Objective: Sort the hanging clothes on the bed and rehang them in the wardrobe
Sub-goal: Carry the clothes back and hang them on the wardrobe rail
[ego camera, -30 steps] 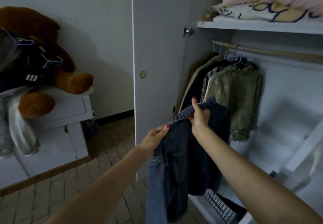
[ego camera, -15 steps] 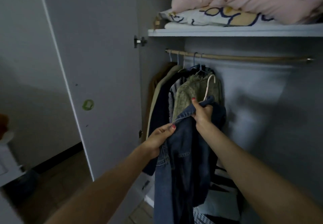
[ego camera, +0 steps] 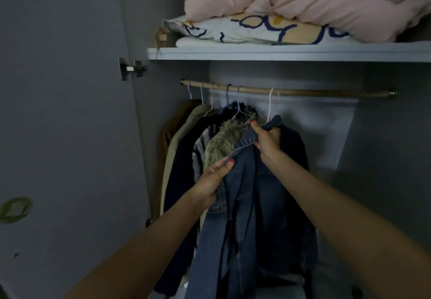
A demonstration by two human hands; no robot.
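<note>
A blue denim jacket [ego camera: 245, 205] hangs from a pale pink hanger [ego camera: 270, 105] whose hook sits over the wooden rail [ego camera: 314, 92]. My right hand [ego camera: 267, 139] grips the jacket's collar just under the hook. Lower and to the left, my left hand [ego camera: 213, 177] pinches the jacket's left shoulder edge. Left of the jacket, several garments hang on the rail: a green knitted top [ego camera: 221, 144], a dark coat [ego camera: 184, 158], a beige coat and a brown one.
The open wardrobe door [ego camera: 70, 123] fills the left side. A shelf [ego camera: 291, 52] above the rail carries a pink duvet [ego camera: 314, 4] and a patterned pillow [ego camera: 251, 30]. The rail's right half is bare, with the grey back wall behind it.
I have stepped closer to the wardrobe. Both hands lifted the denim jacket up and its hanger hook now sits on the rail, right of the green top.
</note>
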